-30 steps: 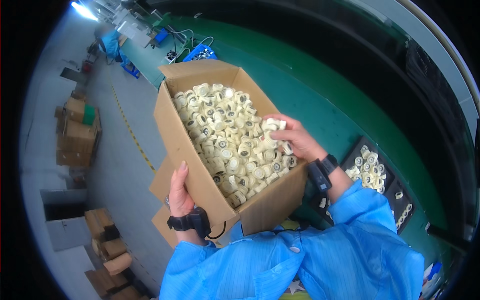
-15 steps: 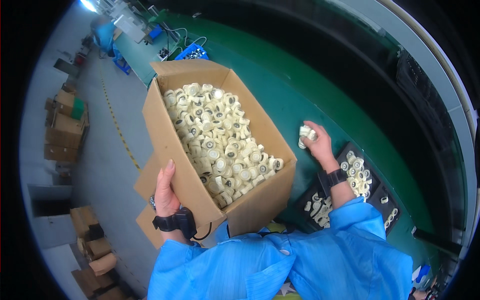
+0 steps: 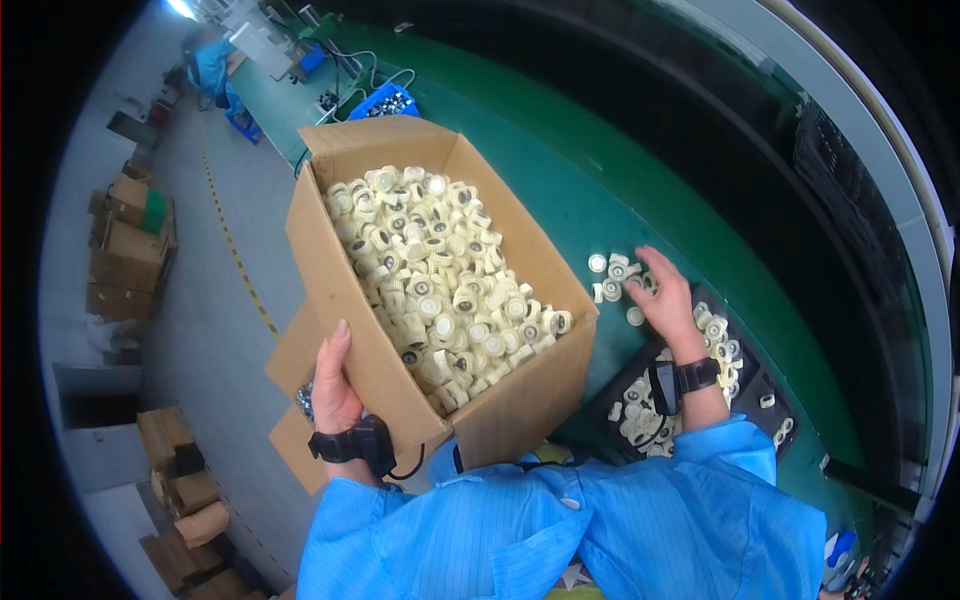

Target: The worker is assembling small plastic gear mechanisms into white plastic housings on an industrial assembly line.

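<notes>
The step in hand was judged to be the handling of small ribbed parts beside the box, with the box steadied meanwhile. A cluster of loose cream parts (image 3: 612, 288) was seen on the green table (image 3: 540, 185), to the right of the cardboard box (image 3: 350, 290), which was filled with many more of the same kind. Over the cluster's right side the right hand (image 3: 668, 300) was held with fingers parted and lightly curled; whether a part was touched could not be told. The box's left wall was met by the left hand (image 3: 338, 390), its thumb laid along the cardboard, its other fingers mostly hidden, so their closure could not be told. For the next move, a clear lift of the right hand was judged to be called for, lest parts be knocked about. Just beneath the right forearm, a black tray (image 3: 757, 385) with more parts was partly covered, and reach was narrowed by the box's near wall. Farther off, a blue bin (image 3: 368, 104) and a seated co-worker (image 3: 210, 65) were seen.
</notes>
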Demonstrator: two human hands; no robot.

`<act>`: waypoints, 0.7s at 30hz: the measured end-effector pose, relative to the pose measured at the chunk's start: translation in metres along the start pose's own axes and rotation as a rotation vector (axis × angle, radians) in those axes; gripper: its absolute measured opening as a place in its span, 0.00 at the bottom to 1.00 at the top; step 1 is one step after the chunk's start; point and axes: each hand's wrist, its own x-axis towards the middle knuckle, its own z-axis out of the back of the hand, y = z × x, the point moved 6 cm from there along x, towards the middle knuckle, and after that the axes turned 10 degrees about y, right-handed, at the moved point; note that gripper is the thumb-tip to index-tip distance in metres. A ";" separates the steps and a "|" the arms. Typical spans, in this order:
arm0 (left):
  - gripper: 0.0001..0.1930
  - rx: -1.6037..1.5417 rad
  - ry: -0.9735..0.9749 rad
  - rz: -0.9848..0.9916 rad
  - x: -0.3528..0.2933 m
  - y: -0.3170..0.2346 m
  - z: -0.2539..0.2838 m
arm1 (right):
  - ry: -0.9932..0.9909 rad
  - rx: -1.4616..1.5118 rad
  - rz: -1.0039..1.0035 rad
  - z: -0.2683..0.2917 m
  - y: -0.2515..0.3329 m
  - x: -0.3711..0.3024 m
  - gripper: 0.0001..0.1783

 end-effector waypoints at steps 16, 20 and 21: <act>0.23 -0.015 -0.011 0.000 -0.003 0.000 0.001 | 0.910 0.197 0.372 -0.124 0.159 0.069 0.46; 0.23 -0.034 -0.008 0.003 -0.006 -0.003 -0.004 | 0.859 0.320 0.411 -0.126 0.159 0.060 0.48; 0.23 -0.031 -0.008 0.005 -0.005 -0.003 -0.005 | 0.768 0.304 0.452 -0.125 0.160 0.058 0.49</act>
